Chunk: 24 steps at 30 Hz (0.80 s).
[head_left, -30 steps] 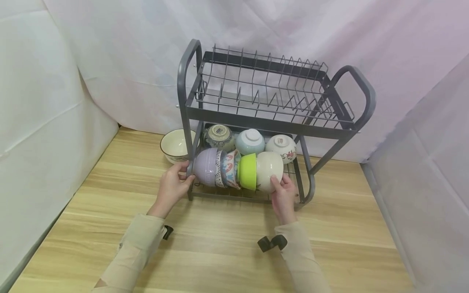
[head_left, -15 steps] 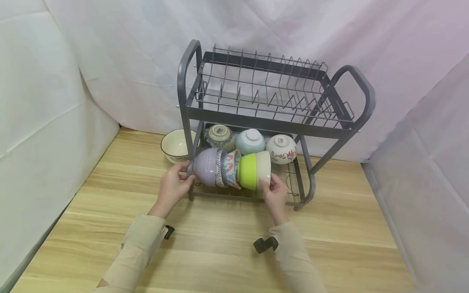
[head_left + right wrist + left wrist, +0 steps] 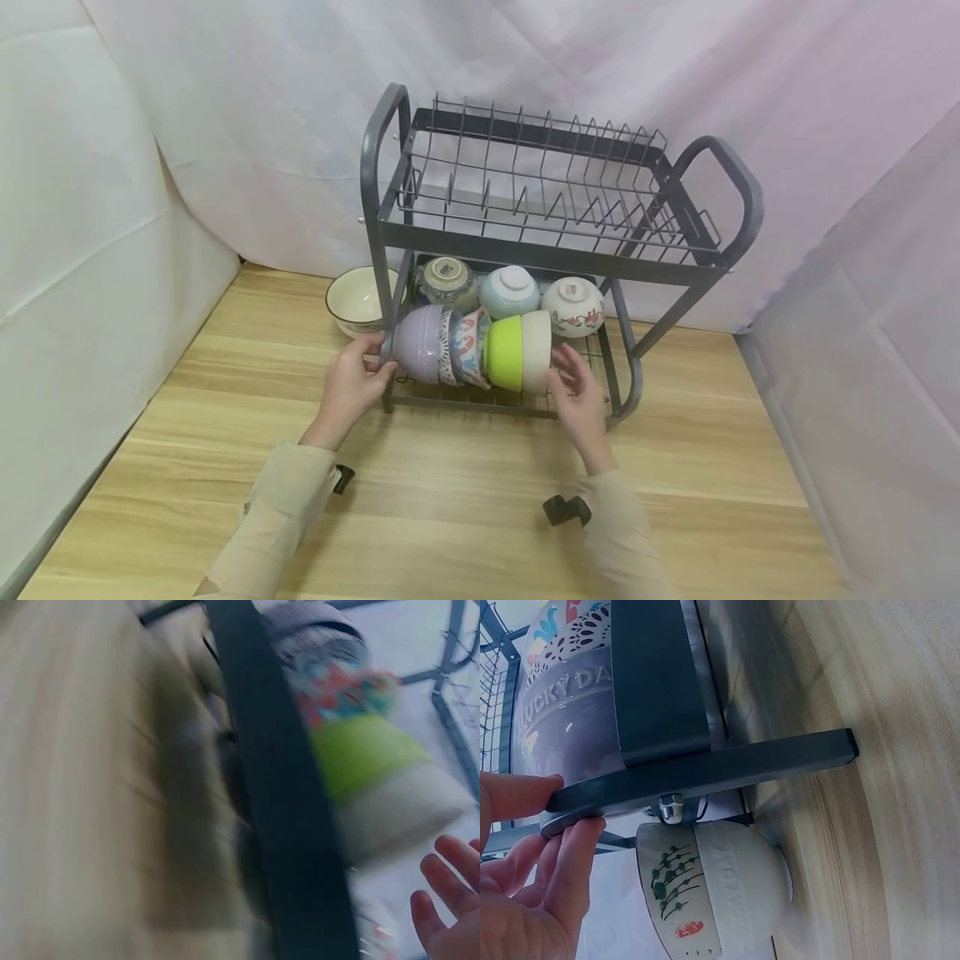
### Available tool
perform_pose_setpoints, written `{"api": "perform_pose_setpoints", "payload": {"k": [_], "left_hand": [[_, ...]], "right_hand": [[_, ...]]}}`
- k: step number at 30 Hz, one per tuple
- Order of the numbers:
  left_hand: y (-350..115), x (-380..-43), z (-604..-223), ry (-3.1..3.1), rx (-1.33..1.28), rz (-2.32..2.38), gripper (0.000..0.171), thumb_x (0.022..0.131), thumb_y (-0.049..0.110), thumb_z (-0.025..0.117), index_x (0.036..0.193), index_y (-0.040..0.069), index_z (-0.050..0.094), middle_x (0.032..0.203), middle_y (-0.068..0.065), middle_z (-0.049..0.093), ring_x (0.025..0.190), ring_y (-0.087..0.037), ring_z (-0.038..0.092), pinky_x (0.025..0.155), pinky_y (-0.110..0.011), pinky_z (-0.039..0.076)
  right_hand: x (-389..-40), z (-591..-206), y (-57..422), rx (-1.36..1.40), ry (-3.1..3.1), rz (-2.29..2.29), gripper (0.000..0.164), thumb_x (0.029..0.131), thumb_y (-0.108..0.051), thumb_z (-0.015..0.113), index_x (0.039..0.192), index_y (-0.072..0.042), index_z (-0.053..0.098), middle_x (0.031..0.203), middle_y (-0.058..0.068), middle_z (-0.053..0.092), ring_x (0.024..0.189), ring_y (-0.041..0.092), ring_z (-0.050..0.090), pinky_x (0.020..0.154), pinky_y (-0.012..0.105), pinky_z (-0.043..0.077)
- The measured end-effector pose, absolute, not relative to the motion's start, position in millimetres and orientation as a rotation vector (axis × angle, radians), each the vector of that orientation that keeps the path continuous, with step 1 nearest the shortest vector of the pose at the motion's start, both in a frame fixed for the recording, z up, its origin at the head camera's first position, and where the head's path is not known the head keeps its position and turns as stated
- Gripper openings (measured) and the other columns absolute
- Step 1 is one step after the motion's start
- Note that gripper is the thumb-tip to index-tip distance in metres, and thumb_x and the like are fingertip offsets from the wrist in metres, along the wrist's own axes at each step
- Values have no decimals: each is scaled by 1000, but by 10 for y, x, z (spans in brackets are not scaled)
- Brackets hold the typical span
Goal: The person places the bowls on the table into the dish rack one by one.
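Observation:
My left hand [image 3: 351, 383] pinches the left front post of the dark dish rack [image 3: 727, 776] between thumb and fingers. On the lower tier, a row of bowls lies on its side: a lilac bowl [image 3: 417, 343], patterned bowls [image 3: 469, 348], a lime-green bowl [image 3: 504, 353] and a cream bowl [image 3: 536, 354]. The cream one sits against the green one, its rim facing right. My right hand [image 3: 583, 408] is just right of the cream bowl, its fingers loose and spread. In the right wrist view, blurred by motion, the fingers [image 3: 446, 885] are apart from that bowl.
Behind the row, a dark-patterned bowl [image 3: 447, 282], a pale blue bowl [image 3: 510, 292] and a floral white bowl [image 3: 573, 307] stand upside down. Another cream bowl [image 3: 358, 300] stands upright left of the rack. The rack's upper tier [image 3: 547, 260] overhangs the bowls.
My right hand pushed the cream bowl left against the green one, then let go and drew back right. The left hand has stayed on the rack post.

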<state>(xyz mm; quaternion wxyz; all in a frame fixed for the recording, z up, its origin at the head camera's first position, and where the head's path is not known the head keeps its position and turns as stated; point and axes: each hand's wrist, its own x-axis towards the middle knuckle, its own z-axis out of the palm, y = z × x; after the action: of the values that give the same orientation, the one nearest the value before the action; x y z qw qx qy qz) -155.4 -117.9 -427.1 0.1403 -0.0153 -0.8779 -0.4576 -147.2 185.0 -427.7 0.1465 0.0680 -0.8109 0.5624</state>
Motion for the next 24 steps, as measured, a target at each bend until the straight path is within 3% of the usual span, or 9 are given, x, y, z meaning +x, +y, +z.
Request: {"api": "perform_pose_setpoints", "payload": {"k": [4, 8, 11, 17, 21, 24], "left_hand": [[-1176, -1551, -4267, -2544, -45, -1318, 44, 72, -3, 70, 113, -6, 55, 95, -23, 63, 70, -32, 66, 59, -32, 56], [-1174, -1552, -4263, -2547, -46, -1316, 44, 72, -3, 70, 113, -6, 55, 95, -24, 63, 70, -33, 65, 60, -32, 56], [-1174, -1552, -4260, -2547, -49, -1318, 44, 72, -3, 70, 113, -6, 55, 94, -24, 63, 70, -33, 65, 60, -32, 56], [-1174, -1555, -4255, -2551, -52, -1321, 44, 72, -4, 70, 113, -6, 55, 95, -24, 63, 71, -33, 65, 60, -32, 56], [-1174, -1558, -4258, -2555, -48, -1321, 44, 72, -4, 70, 113, -6, 55, 95, -24, 63, 71, -33, 65, 59, -31, 56], [-1175, -1557, -4263, -2556, -48, -1319, 44, 72, -3, 70, 113, -6, 55, 95, -24, 63, 71, -33, 65, 59, -31, 56]], "right_hand": [[-1435, -4095, 2090, 348, -2136, 1529, 39, 84, 9, 52, 122, 12, 43, 116, 22, 56, 106, 22, 55, 89, 20, 45], [-1421, -3838, 2327, 350, -1964, 1521, 36, 84, 12, 48, 120, 14, 44, 111, 2, 60, 104, 7, 54, 89, 15, 43], [-1439, -3639, 2487, 216, -1901, 1440, 34, 84, 8, 51, 119, 10, 48, 107, -9, 60, 100, 6, 55, 86, 16, 44], [-1612, -3375, 2750, -37, -1865, 1283, 30, 85, 0, 55, 114, -2, 57, 97, -11, 53, 93, 7, 55, 77, 16, 46], [-1772, -3349, 2848, -46, -2000, 1235, 30, 88, -4, 50, 117, 2, 54, 97, -17, 50, 94, 3, 52, 74, 12, 45], [-1854, -3375, 2867, -13, -2067, 1264, 26, 91, -7, 49, 111, 7, 56, 91, -20, 53, 88, 0, 54, 73, 10, 45]]}}
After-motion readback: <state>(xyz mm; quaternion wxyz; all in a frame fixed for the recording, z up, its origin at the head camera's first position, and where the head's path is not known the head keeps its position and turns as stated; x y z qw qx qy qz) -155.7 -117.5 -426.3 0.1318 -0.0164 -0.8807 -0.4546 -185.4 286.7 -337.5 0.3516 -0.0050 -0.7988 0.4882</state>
